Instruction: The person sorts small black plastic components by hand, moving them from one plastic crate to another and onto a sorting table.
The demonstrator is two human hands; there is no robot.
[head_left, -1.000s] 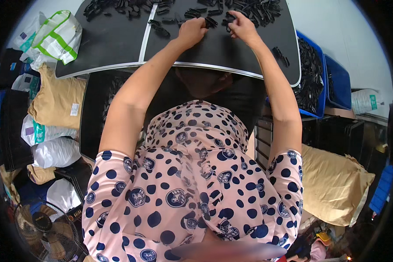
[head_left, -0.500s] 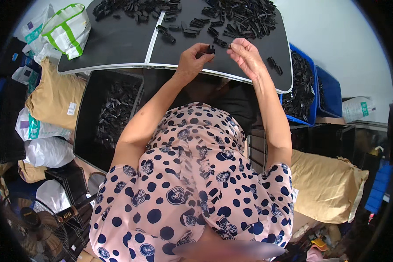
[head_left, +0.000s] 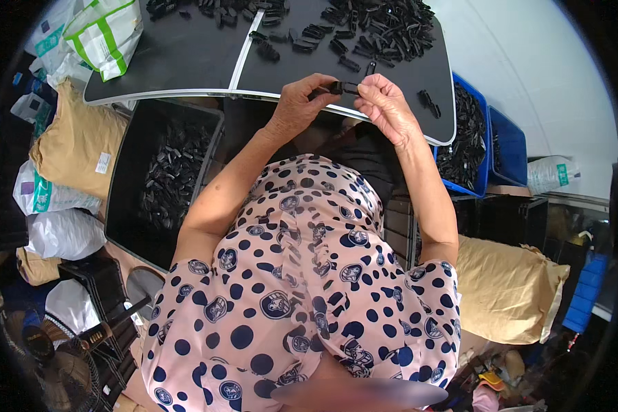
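Observation:
Above the near edge of the dark folding table [head_left: 185, 65], my two hands meet at small black plastic parts. My left hand [head_left: 296, 104] pinches a black plastic part [head_left: 336, 88] between thumb and fingertips. From the other side my right hand [head_left: 388, 108] grips a slim black piece [head_left: 351, 88] whose end touches that part. Whether the two are joined I cannot tell. Several loose black parts [head_left: 303, 42] lie beyond my hands, with a large heap [head_left: 391, 31] behind them. A few more black pieces [head_left: 429, 103] rest to the right of my right hand.
Below the table on the left stands a black bin [head_left: 134, 199] with black parts inside. Two blue bins [head_left: 486, 161] [head_left: 509, 134] are at the right. A green-edged white bag [head_left: 106, 41] sits on the table's left end. Brown sacks [head_left: 82, 141] [head_left: 511, 288] flank me.
My right hand has come down and left toward my left hand. The pieces, apart before, now touch. The whole view has shifted slightly.

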